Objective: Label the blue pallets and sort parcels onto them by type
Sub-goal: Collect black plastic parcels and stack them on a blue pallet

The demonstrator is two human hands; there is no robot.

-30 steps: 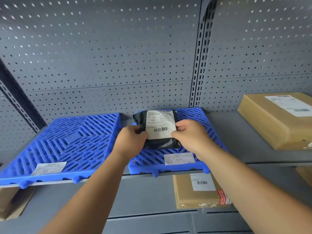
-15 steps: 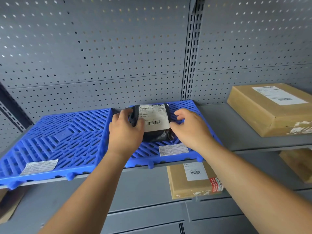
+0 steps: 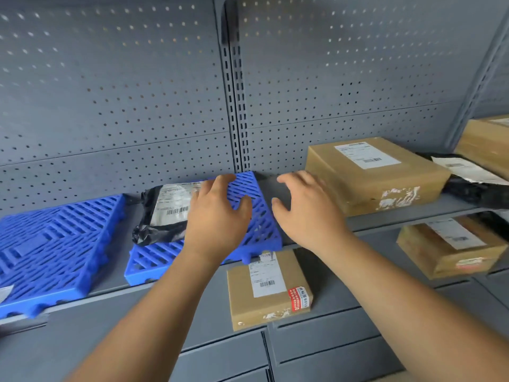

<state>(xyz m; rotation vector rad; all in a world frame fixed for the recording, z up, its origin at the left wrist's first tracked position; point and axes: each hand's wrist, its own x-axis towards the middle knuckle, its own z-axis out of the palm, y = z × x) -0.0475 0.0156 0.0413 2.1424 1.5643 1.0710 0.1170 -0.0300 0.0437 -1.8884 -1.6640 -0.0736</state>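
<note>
Near, on the lower shelf (image 3: 214, 312): small cardboard box (image 3: 268, 289). It has a white shipping label with a barcode and a red sticker with white characters at its right corner. Print is too small to read.

Upper shelf (image 3: 413, 213), left to right: left blue pallet (image 3: 55, 244), with a white label corner showing at its near left edge. Just beside it is the right blue pallet (image 3: 261, 216).

Left hand (image 3: 217, 216) is over the right pallet with fingers spread and nothing grasped. It overlaps the right edge of the black parcel (image 3: 162, 213); can't tell whether they touch. Right hand (image 3: 308, 213) is also spread and holding nothing, over bare shelf between the right pallet and the large cardboard box (image 3: 371, 175).

The black parcel lies flat on the far left part of the right pallet, white label up. A barcode is visible; the text is blurred.

The large box has a white barcode label on top and torn tape marks on its near face. Right of it lies a black poly bag (image 3: 473, 188) with a white label. Below that is another labelled box (image 3: 446, 244).

Far: grey perforated back panel (image 3: 110, 92).
</note>
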